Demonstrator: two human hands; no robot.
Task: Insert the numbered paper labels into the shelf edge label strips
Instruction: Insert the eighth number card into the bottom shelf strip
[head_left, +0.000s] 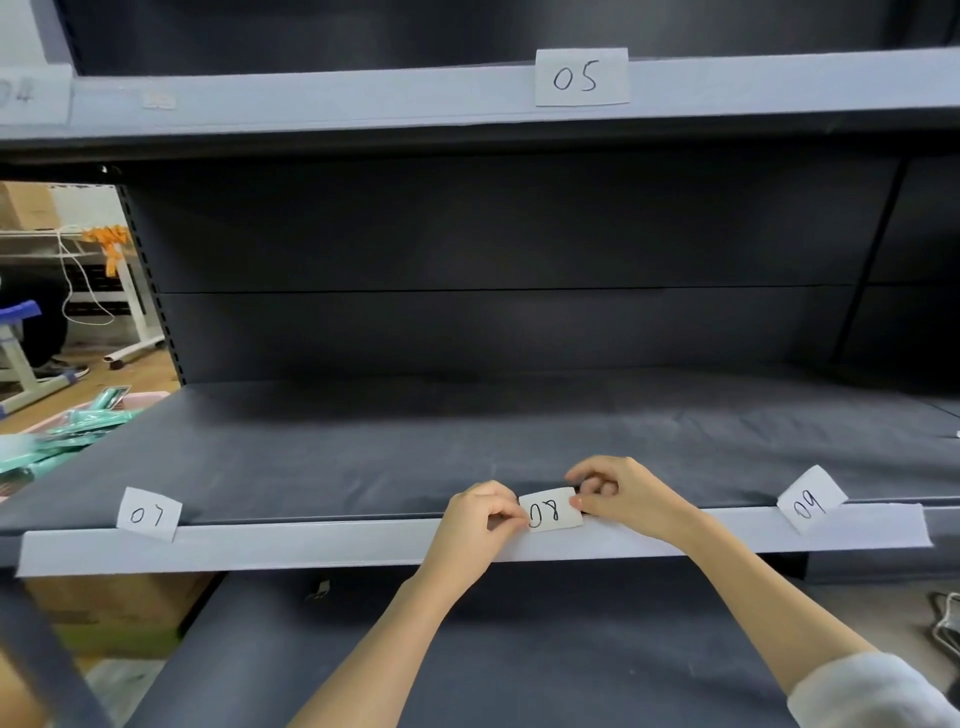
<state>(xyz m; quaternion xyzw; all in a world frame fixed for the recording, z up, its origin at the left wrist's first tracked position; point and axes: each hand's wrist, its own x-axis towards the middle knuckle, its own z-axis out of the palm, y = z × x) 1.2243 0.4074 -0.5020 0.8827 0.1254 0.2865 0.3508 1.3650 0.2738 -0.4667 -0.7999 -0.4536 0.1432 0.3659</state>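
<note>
Left hand (480, 512): you pinch the left edge of the 08 label (551, 510).
Right hand (618, 491): you pinch its right edge.
Where: the label sits between your hands, at the label strip (311, 545) top lip.
Doing it well: keep the bottom edge level, press both corners down together (paper buckles easily).
Pointing: long axis runs hand to hand along the strip; digits upright, slightly tilted.
</note>
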